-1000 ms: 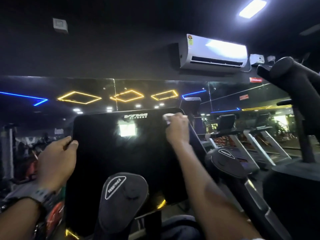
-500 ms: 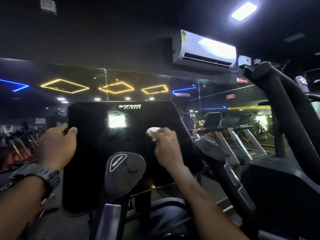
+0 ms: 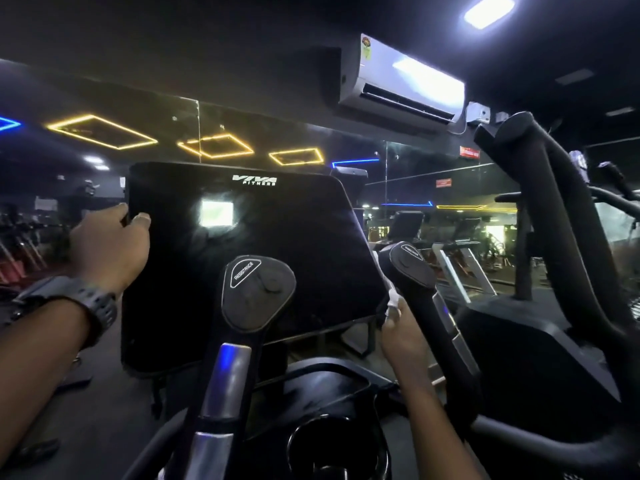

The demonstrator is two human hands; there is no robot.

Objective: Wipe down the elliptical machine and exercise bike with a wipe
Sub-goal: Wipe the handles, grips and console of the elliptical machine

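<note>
my right hand (image 3: 403, 332) pinches the white wipe (image 3: 392, 304) against the lower right corner of the black console panel (image 3: 263, 258), just beside the right handle grip (image 3: 415, 271). my left hand (image 3: 110, 249), a dark watch (image 3: 93, 303) at its wrist, grips the panel's left edge, thumb on the front face. between my hands rises the left handle grip (image 3: 258, 292), marked "resistance". beyond the panel, a wall mirror (image 3: 433, 174) reflects treadmills; above my right hand hangs an air conditioner (image 3: 401, 81).
</note>
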